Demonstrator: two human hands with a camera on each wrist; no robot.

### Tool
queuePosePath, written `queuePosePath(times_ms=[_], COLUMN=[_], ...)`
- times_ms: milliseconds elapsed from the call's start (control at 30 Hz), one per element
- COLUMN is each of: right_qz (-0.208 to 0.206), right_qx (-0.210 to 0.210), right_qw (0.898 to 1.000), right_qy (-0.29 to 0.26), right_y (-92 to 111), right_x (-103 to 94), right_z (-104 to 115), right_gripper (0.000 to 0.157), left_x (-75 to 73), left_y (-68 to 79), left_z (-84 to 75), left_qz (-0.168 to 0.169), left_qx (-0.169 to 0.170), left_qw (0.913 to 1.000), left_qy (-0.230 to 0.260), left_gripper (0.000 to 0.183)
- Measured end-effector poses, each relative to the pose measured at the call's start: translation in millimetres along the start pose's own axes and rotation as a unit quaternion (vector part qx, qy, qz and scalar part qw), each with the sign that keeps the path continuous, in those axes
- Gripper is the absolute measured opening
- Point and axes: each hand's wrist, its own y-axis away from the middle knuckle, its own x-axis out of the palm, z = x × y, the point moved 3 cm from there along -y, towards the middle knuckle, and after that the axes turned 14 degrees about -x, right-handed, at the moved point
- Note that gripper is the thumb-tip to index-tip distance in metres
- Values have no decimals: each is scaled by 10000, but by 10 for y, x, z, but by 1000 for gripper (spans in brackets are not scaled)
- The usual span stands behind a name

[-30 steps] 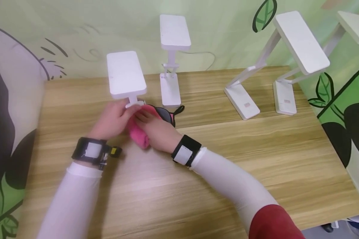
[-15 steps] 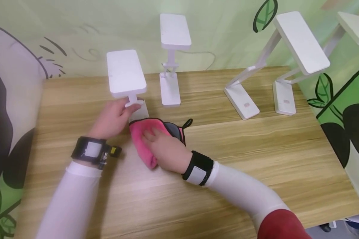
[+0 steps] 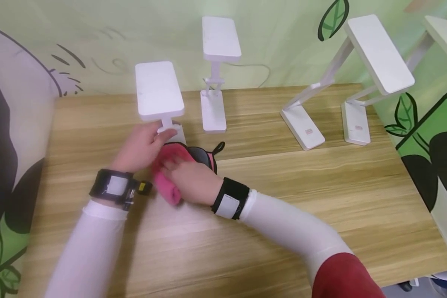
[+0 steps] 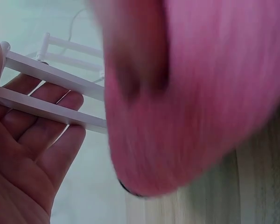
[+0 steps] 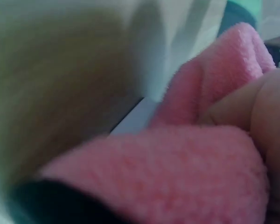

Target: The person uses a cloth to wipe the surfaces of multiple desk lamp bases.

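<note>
My left hand (image 3: 139, 147) holds the double-bar arm of the nearest white desk lamp (image 3: 158, 89). In the left wrist view, the fingers of that hand pass behind the two thin bars (image 4: 51, 109), with the thumb on the near side. My right hand (image 3: 193, 180) grips a bunched pink cloth (image 3: 165, 188) with dark edging and presses it over the front of the lamp's base. Its thumb is mostly hidden by the folds. Fluffy pink cloth (image 5: 177, 172) wraps around a digit in the right wrist view. Most of the lamp base lies under the cloth.
A second white lamp (image 3: 213, 111) stands just behind and right. Two more lamps stand farther right, one with a tilted head (image 3: 380, 54) and one base (image 3: 355, 122) near the right edge. A cable (image 3: 264, 72) runs along the mural wall behind the wooden table (image 3: 283, 198).
My right hand slid the cloth toward me down the lamp base, uncovering its upper part, then shifted it left and slightly back up. My left hand stayed on the lamp arm.
</note>
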Motion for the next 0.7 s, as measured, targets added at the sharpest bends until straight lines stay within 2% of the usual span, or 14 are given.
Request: queuePosePath(times_ms=[200,333,500,700], right_qz=[-565,-604,-675,-880], right_qx=[62,383,505,575], right_qw=[9983,9974,9964,9945], right_qy=[-157,54,89,-19], right_y=[-199,-211,-150,55], right_x=[5,19,5,-7], right_z=[-236,-372,-414,-358], right_gripper=[63,59,57,62], left_x=[16,4,-13,-5], left_y=[-12,-6,8,6], left_z=[24,23,6,25], left_qz=[-19,33,105,181], left_qx=[124,245,207,37], left_qw=[9999,9997,9997,9998], left_qy=[18,84,116,124], left_gripper=[39,31,30,38])
